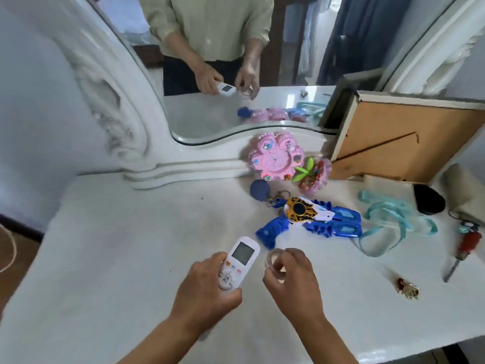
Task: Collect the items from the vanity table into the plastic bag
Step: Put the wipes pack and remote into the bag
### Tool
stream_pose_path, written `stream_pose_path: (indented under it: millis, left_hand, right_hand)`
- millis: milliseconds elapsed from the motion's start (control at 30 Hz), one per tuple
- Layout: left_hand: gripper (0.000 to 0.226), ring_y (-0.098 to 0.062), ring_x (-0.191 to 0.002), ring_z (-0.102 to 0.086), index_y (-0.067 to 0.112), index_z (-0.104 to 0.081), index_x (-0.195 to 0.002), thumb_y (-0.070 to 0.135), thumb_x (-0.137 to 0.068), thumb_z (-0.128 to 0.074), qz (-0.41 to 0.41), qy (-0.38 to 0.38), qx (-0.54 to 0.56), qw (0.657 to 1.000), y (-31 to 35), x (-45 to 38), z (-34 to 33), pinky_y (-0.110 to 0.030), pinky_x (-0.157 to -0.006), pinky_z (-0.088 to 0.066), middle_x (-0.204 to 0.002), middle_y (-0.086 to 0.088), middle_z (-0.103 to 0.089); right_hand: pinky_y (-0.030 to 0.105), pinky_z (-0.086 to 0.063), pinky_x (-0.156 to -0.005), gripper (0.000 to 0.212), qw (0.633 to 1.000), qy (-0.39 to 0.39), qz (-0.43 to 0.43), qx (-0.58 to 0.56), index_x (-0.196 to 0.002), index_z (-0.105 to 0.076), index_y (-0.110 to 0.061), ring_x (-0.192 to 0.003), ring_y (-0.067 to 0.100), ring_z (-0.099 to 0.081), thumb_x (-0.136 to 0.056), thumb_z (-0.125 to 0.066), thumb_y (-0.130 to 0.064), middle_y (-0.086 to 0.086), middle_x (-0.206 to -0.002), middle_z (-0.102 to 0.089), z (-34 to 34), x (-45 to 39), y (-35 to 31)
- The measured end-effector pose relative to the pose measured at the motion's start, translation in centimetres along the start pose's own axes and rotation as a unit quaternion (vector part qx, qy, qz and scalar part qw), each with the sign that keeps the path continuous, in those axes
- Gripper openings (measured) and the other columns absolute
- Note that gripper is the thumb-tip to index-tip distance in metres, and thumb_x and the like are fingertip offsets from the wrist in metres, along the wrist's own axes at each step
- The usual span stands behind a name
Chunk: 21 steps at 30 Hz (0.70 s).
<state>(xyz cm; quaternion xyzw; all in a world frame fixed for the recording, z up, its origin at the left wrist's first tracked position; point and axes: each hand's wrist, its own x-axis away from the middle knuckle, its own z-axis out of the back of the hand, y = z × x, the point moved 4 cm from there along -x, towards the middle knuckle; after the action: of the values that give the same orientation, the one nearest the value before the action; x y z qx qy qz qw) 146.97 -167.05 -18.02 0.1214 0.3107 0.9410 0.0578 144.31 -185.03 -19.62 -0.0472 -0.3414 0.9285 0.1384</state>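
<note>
Left hand [207, 290]: fingers curled round the lower half of a white remote control [240, 261]; thumb lies on the button area; screen end points away from the person, raised above the tabletop.
Right hand [294, 279]: fingers and thumb pinch a small roll of clear tape [275, 264]; roll held on edge, just beside the remote control, not touching it.
Vanity table [118, 258]: white top; both hands hover over its front middle.
Items on table: blue toy gun [315, 222] just beyond the hands; pink toy clock [275, 158] leaning at the mirror base; teal ribbon [393, 219] to the right; red-handled screwdriver [464, 250] near the right edge; small gold-and-red trinket [406, 287] lying apart.
Mirror [236, 61]: reflects both hands and their contents.
Plastic bag: cannot be located in this view.
</note>
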Motion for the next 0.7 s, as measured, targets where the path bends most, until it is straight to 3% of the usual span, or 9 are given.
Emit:
stream_pose_path:
  millis: [167,267,400,600,700]
  left_hand:
    - [0.050,-0.008,-0.081,-0.055,0.044,-0.041,-0.106,0.047,-0.059,-0.059,0.078,0.095,0.011,0.992,-9.7,5.3,8.0,-0.025,-0.064,-0.046,-0.089,0.018,-0.057]
    - [0.060,-0.007,-0.091,-0.058,0.045,-0.033,-0.121,0.050,-0.069,-0.064,0.122,0.127,0.040,0.983,-16.2,9.4,12.3,-0.022,-0.077,-0.047,-0.107,0.018,-0.054]
    - [0.067,-0.007,-0.097,-0.057,0.043,-0.035,-0.128,0.048,-0.069,-0.066,0.178,0.191,0.067,0.963,-25.3,16.0,17.6,-0.027,-0.082,-0.049,-0.113,0.016,-0.055]
    - [0.065,-0.006,-0.089,-0.054,0.049,-0.031,-0.121,0.057,-0.066,-0.063,0.244,0.259,0.050,0.933,-36.3,24.9,23.7,-0.021,-0.069,-0.048,-0.107,0.017,-0.052]
    - [0.064,-0.004,-0.087,-0.052,0.049,-0.029,-0.119,0.057,-0.066,-0.065,0.283,0.298,0.064,0.910,-40.6,28.5,25.9,-0.017,-0.066,-0.046,-0.103,0.019,-0.050]
  right_hand:
    - [0.022,-0.040,-0.067,0.023,0.995,-0.062,0.075,-0.038,-0.076,-0.043,-0.029,-0.084,0.011,-0.055,-0.076,-0.064,-0.038,-0.012,-0.088,-0.050,-6.6,3.0,-10.6]
    - [0.018,-0.042,-0.064,0.026,0.986,-0.108,0.110,-0.057,-0.074,-0.038,-0.037,-0.078,0.001,-0.059,-0.075,-0.062,-0.048,-0.016,-0.091,-0.055,-11.1,5.9,-17.1]
    - [0.012,-0.037,-0.058,0.028,0.973,-0.144,0.166,-0.065,-0.077,-0.041,-0.035,-0.069,-0.011,-0.055,-0.074,-0.064,-0.050,-0.020,-0.088,-0.055,-17.2,10.6,-25.5]
    - [0.018,-0.039,-0.067,0.026,0.946,-0.190,0.251,-0.077,-0.085,-0.046,-0.029,-0.075,0.002,-0.056,-0.075,-0.067,-0.042,-0.012,-0.091,-0.055,-26.2,17.8,-36.6]
    - [0.028,-0.048,-0.074,0.027,0.927,-0.233,0.287,-0.067,-0.090,-0.048,-0.026,-0.083,0.012,-0.056,-0.076,-0.066,-0.040,-0.007,-0.094,-0.054,-30.0,20.8,-41.1]
